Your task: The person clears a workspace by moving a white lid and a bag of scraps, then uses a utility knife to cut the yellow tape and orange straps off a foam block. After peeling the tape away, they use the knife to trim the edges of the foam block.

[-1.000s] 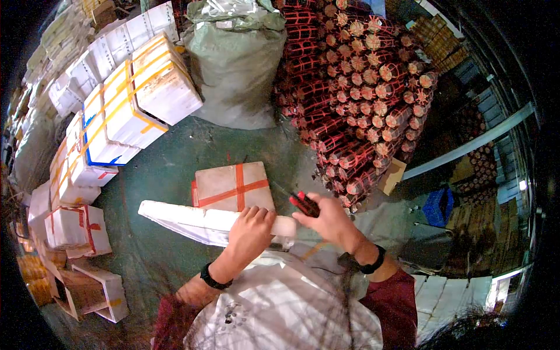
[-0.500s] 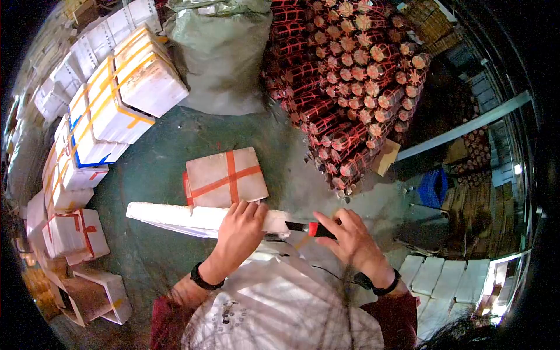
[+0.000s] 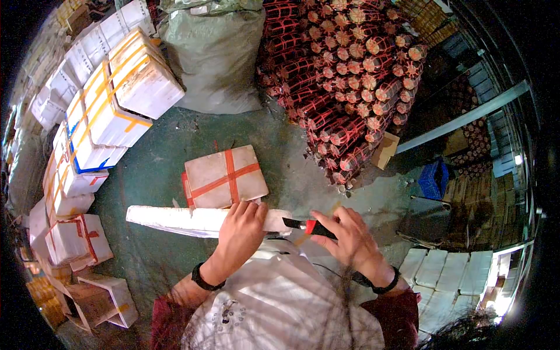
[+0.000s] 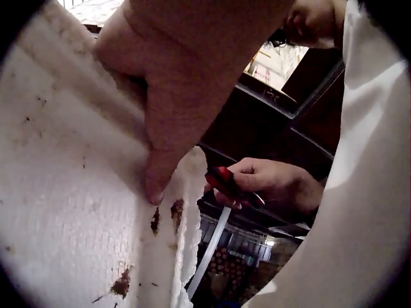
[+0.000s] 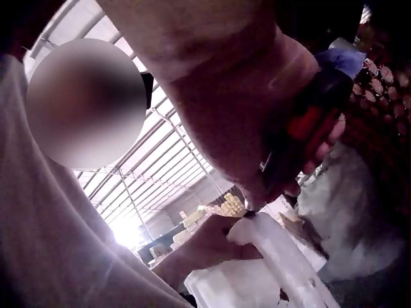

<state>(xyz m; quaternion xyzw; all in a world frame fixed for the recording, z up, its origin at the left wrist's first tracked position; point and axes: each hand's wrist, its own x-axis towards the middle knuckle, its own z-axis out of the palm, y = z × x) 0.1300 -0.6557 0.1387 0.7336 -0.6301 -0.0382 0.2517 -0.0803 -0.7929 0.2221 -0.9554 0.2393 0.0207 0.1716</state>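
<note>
A white foam box lid or panel stands on edge before the person's body. The left hand grips its upper edge, fingers over the far side. In the left wrist view the thumb presses on the panel's dirt-specked inner face. The right hand holds a red-and-black utility knife by its handle. Its dark blade points left and overlaps the panel's right end in the head view. From the left wrist, the knife shows just beyond the panel's ragged edge.
A foam box with crossed red tape lies on the green floor beyond the panel. Taped foam boxes are stacked at left. A large pale sack and a pile of red-netted bundles stand at the back.
The right hand has brought the knife down and turned it so the blade points left at the panel's right end. The left hand keeps its grip; the panel now lies more level in view.
</note>
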